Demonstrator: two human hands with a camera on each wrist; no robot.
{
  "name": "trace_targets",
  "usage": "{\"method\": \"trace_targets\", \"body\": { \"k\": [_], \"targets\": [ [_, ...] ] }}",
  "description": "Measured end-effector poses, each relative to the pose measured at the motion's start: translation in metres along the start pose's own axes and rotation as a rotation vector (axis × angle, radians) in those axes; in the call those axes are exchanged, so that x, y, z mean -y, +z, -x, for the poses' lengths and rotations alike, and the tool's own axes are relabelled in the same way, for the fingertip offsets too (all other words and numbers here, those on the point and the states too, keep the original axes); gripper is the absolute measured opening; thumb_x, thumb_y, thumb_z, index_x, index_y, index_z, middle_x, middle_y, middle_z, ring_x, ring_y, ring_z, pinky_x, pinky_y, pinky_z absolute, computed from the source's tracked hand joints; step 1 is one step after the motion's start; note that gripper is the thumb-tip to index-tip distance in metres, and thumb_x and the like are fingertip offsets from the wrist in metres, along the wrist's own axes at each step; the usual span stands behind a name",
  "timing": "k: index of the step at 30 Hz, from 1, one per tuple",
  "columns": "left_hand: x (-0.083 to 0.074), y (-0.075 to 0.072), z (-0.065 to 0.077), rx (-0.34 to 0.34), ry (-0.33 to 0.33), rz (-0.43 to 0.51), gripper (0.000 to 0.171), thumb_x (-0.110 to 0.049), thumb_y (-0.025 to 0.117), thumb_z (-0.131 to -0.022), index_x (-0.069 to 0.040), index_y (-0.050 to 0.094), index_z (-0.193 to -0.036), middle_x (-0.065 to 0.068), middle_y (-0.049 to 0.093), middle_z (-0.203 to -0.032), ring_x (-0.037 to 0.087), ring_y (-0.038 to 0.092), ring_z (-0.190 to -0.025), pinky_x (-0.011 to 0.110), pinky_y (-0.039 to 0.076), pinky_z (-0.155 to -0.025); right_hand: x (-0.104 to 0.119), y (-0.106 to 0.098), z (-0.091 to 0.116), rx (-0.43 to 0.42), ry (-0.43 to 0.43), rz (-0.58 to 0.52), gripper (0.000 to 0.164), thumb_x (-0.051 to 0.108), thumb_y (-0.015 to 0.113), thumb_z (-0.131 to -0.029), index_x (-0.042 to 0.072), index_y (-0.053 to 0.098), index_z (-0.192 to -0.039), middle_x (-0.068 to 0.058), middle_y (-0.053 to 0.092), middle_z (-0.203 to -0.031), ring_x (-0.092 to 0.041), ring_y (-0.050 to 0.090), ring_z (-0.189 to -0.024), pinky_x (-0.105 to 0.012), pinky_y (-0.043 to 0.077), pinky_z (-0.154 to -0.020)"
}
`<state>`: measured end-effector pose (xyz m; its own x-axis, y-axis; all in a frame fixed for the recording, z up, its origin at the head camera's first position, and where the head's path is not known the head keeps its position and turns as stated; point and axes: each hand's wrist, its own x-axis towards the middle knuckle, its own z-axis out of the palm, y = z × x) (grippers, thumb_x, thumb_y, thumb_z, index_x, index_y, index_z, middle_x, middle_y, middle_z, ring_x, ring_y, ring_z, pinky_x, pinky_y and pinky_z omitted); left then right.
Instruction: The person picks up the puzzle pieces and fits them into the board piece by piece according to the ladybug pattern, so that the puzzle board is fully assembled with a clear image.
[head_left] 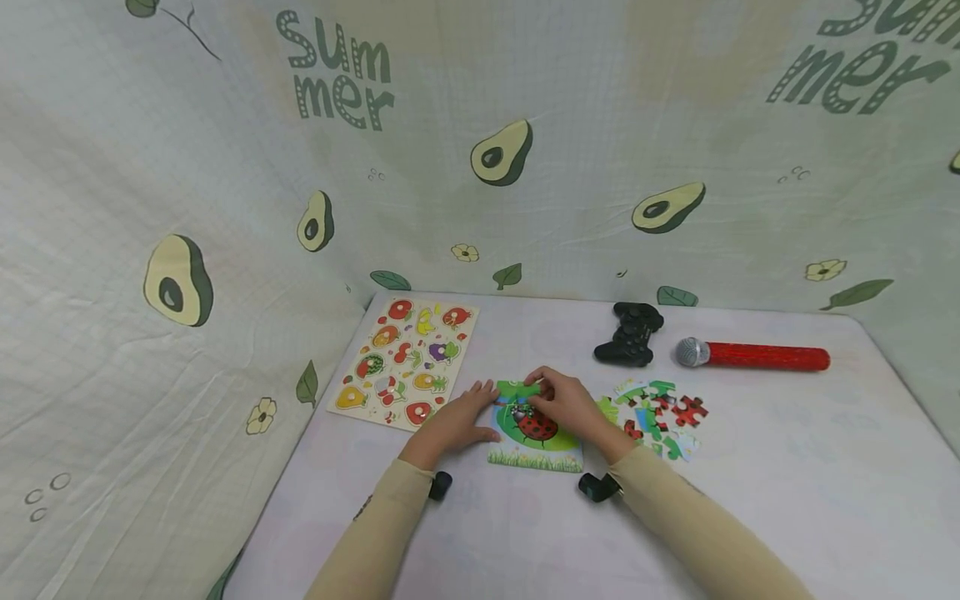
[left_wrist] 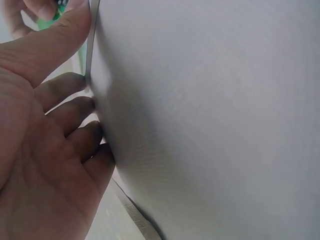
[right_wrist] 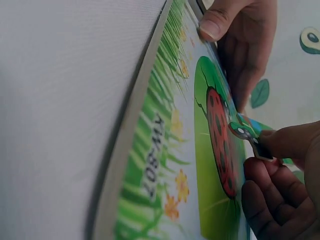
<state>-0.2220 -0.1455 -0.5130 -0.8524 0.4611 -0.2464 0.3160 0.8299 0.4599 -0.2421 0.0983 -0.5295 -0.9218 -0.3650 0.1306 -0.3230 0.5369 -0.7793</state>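
Note:
A ladybug jigsaw puzzle board lies on the table, green grass printed along its near edge. My right hand pinches a small jigsaw piece between thumb and fingers, tilted over the upper part of the picture. In the right wrist view, the piece shows green with a dark strip and white spots. My left hand rests at the board's left side. Its thumb touches the board's edge, while the other fingertips meet the table. Right of the board lies a pile of loose jigsaw pieces, partly behind my right wrist.
A fruit-picture board lies at the back left, close to my left hand. At the back right are a black game controller and a red microphone. A printed cloth rises behind the table.

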Motion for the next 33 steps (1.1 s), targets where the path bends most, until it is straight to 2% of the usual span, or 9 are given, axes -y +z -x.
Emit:
{"method": "trace_targets", "body": {
  "k": [14,18,23,29,33],
  "targets": [
    [0.000,0.001,-0.002,0.004,-0.015,-0.008,0.083,-0.043,0.075,-0.090,-0.015,0.037,-0.159,0.004,0.024,-0.168,0.027,0.018,-0.155,0.048,0.027,-0.122,0.009,0.011,-0.009,0.018,0.040,0.022,0.024,0.019,0.076,-0.093,0.015,0.068,-0.116,0.005,0.066,-0.088,-0.009,0.060,-0.076,-0.035,0.053,-0.070],
    [-0.001,0.000,-0.001,0.000,-0.012,-0.003,0.083,-0.043,0.075,-0.091,-0.015,0.037,-0.159,0.005,0.025,-0.167,0.028,0.019,-0.155,0.049,0.028,-0.122,0.009,0.015,-0.011,0.016,0.044,0.084,0.026,0.021,0.077,-0.093,0.015,0.069,-0.116,0.004,0.065,-0.094,-0.011,0.055,-0.076,-0.033,0.049,-0.068],
    [-0.002,-0.001,0.000,-0.002,-0.008,0.010,0.083,-0.042,0.075,-0.091,-0.014,0.037,-0.159,0.005,0.025,-0.167,0.027,0.018,-0.155,0.049,0.027,-0.122,0.008,0.016,-0.012,0.014,0.027,0.153,0.026,0.026,0.078,-0.092,0.016,0.071,-0.115,0.000,0.063,-0.108,-0.011,0.056,-0.082,-0.037,0.052,-0.077],
    [-0.002,0.000,0.000,-0.002,-0.006,0.010,0.083,-0.042,0.075,-0.091,-0.015,0.037,-0.159,0.005,0.024,-0.167,0.028,0.018,-0.155,0.048,0.027,-0.123,0.005,0.010,-0.008,0.103,-0.030,0.157,0.033,0.025,0.078,-0.092,0.014,0.069,-0.122,-0.005,0.058,-0.120,-0.015,0.059,-0.088,-0.041,0.054,-0.082],
    [-0.001,0.001,-0.001,-0.002,-0.017,0.016,0.083,-0.042,0.075,-0.091,-0.015,0.037,-0.159,0.004,0.024,-0.167,0.028,0.018,-0.155,0.048,0.027,-0.122,0.003,0.006,-0.007,0.158,-0.064,0.157,0.033,0.021,0.076,-0.093,0.012,0.069,-0.125,-0.006,0.057,-0.124,-0.018,0.061,-0.099,-0.043,0.055,-0.086]
  ]
}}
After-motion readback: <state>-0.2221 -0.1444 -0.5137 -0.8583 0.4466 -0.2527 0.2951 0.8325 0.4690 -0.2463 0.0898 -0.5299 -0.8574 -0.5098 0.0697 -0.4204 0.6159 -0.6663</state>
